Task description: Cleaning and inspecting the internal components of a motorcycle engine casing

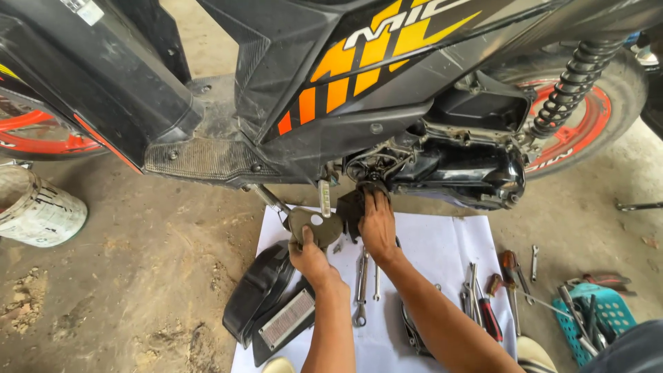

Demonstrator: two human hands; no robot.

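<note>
- The left hand (312,254) closes around a flat grey metal plate (316,226) with holes, holding it up just under the scooter (359,83).
- The right hand (378,224) reaches into the greasy engine case (449,169), fingers bent on a dark part (366,190); how firmly it holds I cannot tell.
- A white sheet (442,242) keeps the wrenches (360,287) and screwdrivers (487,307) off the dirt.
- A black ribbed plastic cover (266,300) lies near left.

Bare concrete floor (138,262), dusty and stained, with crumbled dirt at lower left and daylight falling evenly across it. A scooter (359,83), black with orange and yellow panels and red wheel rims, fills the top. A white sheet (442,242) is spread on the ground beneath it. A dented white bucket (38,211) lies at left; a teal tray (611,311) sits at lower right
</note>
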